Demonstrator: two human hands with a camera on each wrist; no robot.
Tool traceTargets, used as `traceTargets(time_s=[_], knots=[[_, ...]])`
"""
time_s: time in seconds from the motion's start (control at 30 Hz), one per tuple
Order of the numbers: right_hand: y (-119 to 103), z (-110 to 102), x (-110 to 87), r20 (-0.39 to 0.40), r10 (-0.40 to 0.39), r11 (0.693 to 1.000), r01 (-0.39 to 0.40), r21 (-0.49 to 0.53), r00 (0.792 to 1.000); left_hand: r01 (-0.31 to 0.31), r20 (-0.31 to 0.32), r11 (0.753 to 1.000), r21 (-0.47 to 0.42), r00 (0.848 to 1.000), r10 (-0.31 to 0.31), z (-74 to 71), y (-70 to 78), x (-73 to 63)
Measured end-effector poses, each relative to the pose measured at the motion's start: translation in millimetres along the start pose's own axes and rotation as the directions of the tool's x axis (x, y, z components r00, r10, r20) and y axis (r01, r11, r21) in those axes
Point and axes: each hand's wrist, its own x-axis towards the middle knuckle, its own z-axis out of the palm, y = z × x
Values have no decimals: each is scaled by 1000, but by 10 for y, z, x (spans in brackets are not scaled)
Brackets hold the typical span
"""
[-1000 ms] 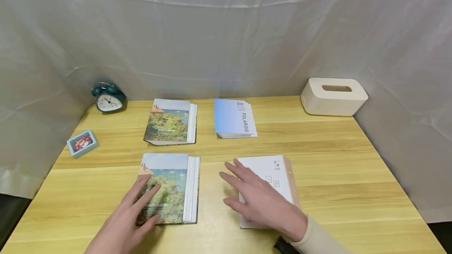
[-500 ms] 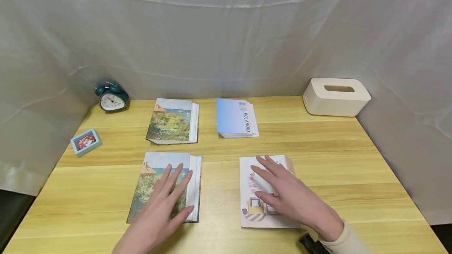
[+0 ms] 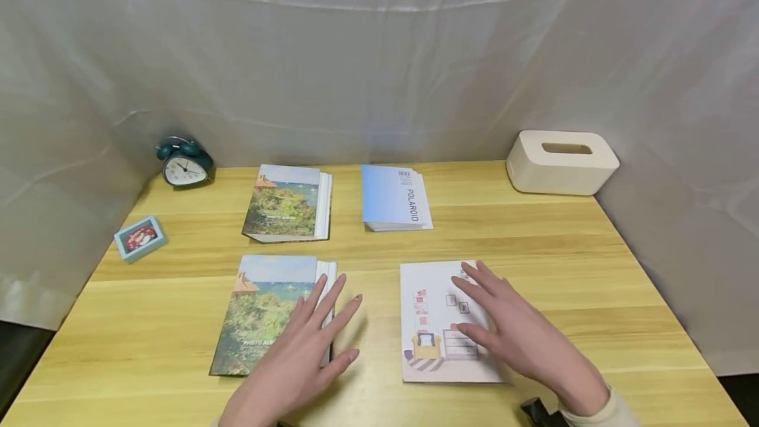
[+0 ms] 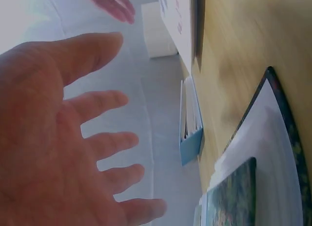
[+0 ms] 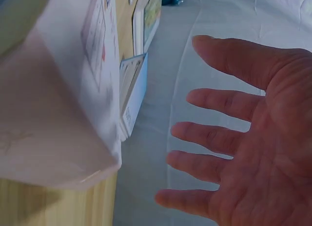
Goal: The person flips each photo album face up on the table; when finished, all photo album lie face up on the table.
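Note:
My left hand (image 3: pixel 293 354) hovers over the right side of the near photo album (image 3: pixel 261 302), which has a painted seaside cover. In the left wrist view the fingers are spread and nearly straight, apart from the album (image 4: pixel 234 197). Above the right part of a white, thick book or box (image 3: pixel 429 282) with drawn furniture on its face is my right hand (image 3: pixel 524 338). Its palm (image 5: pixel 278 153) shows bare in the right wrist view, fingers extended and touching nothing. Part of the white thing's face and its right edge are hidden beneath that hand.
Behind lie a second seaside photo album (image 3: pixel 281 206) and a blue-and-white Polaroid album (image 3: pixel 394 196). A green alarm clock (image 3: pixel 184 167) and small blue-framed picture (image 3: pixel 140 239) sit at the left. The cream tissue box (image 3: pixel 563 163) stands back right, by the grey curtain (image 3: pixel 367 71).
Both hands have moved to the right, the left across the near album and the right across the white book or box, uncovering its drawings. The objects keep their places.

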Motion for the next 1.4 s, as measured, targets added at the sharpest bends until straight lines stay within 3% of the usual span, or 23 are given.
traceTargets(time_s=[0.37,0.57,1.0,1.2,1.4], knots=[[122,86,-249,64,100,994,-103,45,993,-73,120,996,53,990,67,128,217,150],[188,128,-378,79,153,985,-158,68,985,-131,135,990,45,983,124,232,345,224],[307,238,-562,73,73,994,-79,76,995,-238,151,971,-24,959,239,404,493,350],[320,274,-601,137,123,979,-143,143,983,-243,191,970,-31,951,244,441,530,390],[336,312,-617,160,141,978,-163,132,977,-241,213,969,-44,946,245,486,530,390]])
